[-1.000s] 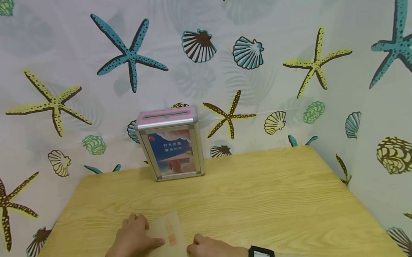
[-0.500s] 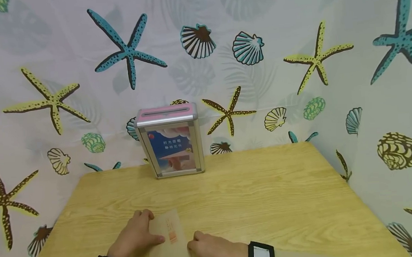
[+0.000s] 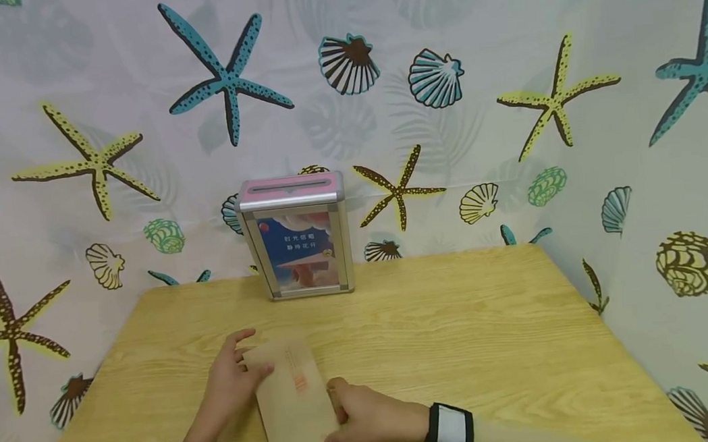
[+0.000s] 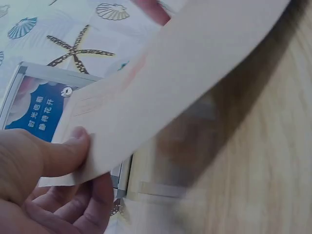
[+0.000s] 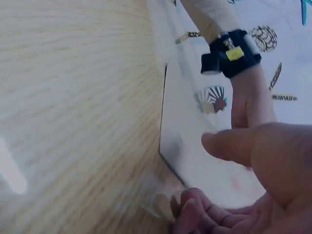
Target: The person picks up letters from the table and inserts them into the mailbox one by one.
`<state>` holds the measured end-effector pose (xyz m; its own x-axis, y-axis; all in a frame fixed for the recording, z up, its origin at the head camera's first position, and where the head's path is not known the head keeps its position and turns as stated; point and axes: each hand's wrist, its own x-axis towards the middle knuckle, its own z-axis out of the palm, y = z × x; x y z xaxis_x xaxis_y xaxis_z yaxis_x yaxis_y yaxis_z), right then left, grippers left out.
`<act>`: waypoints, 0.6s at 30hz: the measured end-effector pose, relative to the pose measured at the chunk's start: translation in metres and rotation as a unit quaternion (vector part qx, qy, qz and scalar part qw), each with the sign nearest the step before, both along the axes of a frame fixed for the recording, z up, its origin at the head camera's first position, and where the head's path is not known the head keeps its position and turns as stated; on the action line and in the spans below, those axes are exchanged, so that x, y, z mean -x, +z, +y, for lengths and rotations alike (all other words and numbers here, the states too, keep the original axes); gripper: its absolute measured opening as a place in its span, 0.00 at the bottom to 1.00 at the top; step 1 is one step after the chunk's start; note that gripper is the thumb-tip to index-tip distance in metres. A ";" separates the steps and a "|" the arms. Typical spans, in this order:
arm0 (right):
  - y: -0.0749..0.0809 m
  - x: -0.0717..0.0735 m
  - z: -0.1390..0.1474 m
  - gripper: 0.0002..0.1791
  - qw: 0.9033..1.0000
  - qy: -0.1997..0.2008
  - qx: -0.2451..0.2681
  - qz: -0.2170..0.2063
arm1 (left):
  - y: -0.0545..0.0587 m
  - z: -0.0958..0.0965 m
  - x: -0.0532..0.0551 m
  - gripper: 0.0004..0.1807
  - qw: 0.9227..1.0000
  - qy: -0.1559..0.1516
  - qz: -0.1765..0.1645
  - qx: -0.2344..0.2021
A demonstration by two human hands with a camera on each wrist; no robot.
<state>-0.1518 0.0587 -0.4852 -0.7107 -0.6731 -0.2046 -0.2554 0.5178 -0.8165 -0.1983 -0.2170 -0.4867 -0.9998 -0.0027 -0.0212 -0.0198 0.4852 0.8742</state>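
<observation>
A tan paper envelope (image 3: 295, 400) with a small red print lies lengthwise before me, tilted up off the table. My left hand (image 3: 232, 377) pinches its far left corner, thumb (image 4: 73, 146) on top and fingers (image 4: 97, 204) underneath. In the left wrist view the envelope (image 4: 161, 87) bends upward and casts a shadow on the wood. At the right long edge, my right hand (image 3: 375, 416) holds the envelope, its thumb (image 5: 229, 144) over the paper and the fingers (image 5: 195, 209) curled at the edge. The fingers' undersides are partly hidden.
A silver-framed box (image 3: 297, 245) with a pink slotted top stands at the back of the wooden table (image 3: 458, 336), left of centre. White cloth (image 3: 446, 134) printed with starfish and shells hangs behind and at both sides.
The envelope and my left hand have moved forward, toward the box, and the envelope has risen off the table. My right hand has brought its thumb over the paper.
</observation>
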 end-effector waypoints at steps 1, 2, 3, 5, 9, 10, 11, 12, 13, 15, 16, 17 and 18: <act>0.000 0.002 0.002 0.15 1.000 -0.006 0.012 -0.012 | 0.002 0.000 0.000 0.39 1.000 0.007 0.007 -0.023; -0.001 0.005 0.004 0.11 1.000 -0.006 0.009 -0.005 | 0.005 0.000 -0.001 0.38 0.999 0.014 0.011 -0.043; -0.001 0.007 0.006 0.09 1.000 -0.003 0.012 -0.005 | 0.008 -0.001 -0.001 0.37 0.998 0.022 0.013 -0.057; -0.003 0.010 0.009 0.07 1.000 0.006 0.018 -0.011 | 0.014 -0.001 -0.002 0.35 0.996 0.033 0.015 -0.086; -0.004 0.012 0.012 0.06 0.999 0.015 0.040 -0.028 | 0.020 -0.002 -0.003 0.35 0.991 0.055 0.010 -0.120; -0.005 0.012 0.013 0.07 0.998 0.016 0.044 -0.029 | 0.020 -0.002 -0.003 0.35 0.990 0.059 0.009 -0.126; -0.005 0.013 0.013 0.08 0.998 0.014 0.049 -0.029 | 0.021 -0.002 -0.003 0.35 0.990 0.063 0.009 -0.127; -0.005 0.013 0.013 0.09 0.998 0.010 0.054 -0.032 | 0.021 -0.001 -0.003 0.35 0.990 0.068 0.010 -0.125; -0.006 0.013 0.014 0.11 0.998 0.003 0.058 -0.032 | 0.021 0.000 -0.004 0.36 0.989 0.071 0.009 -0.126; -0.008 0.013 0.014 0.14 0.997 -0.013 0.071 -0.035 | 0.020 0.004 -0.007 0.36 0.988 0.076 0.009 -0.132; -0.009 0.013 0.014 0.15 0.996 -0.023 0.077 -0.033 | 0.019 0.007 -0.010 0.36 0.988 0.079 0.010 -0.131; -0.010 0.014 0.014 0.15 0.995 -0.034 0.085 -0.035 | 0.017 0.010 -0.012 0.37 0.988 0.077 0.010 -0.130; -0.011 0.014 0.014 0.16 0.994 -0.046 0.093 -0.036 | 0.014 0.013 -0.015 0.37 0.989 0.073 0.007 -0.131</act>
